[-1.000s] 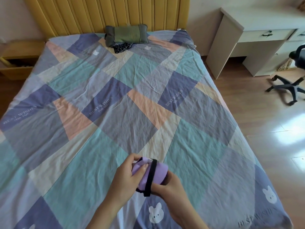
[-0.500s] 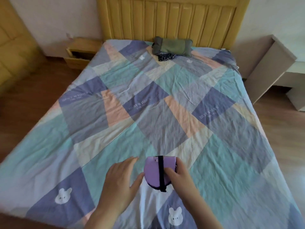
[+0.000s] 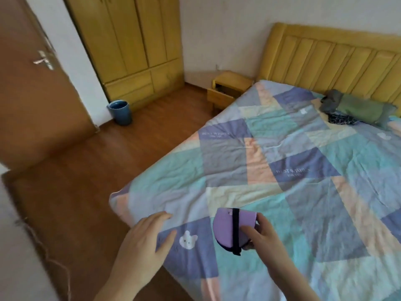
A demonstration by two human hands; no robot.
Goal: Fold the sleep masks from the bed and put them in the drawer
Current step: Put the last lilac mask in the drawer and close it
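Over bed (image 3: 282, 170), right hand (image 3: 263, 233) pinches folded sleep mask (image 3: 225, 229); left hand (image 3: 143, 237) splayed, empty.

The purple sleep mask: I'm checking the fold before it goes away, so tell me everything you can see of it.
The purple sleep mask is folded in half into a rounded half-oval of soft, padded-looking lilac fabric with a dark edge at the bottom. Its black elastic strap runs top to bottom around the fold. The right hand pinches its right side, thumb in front, holding it upright above the patchwork bed cover. The open left hand is not touching it.
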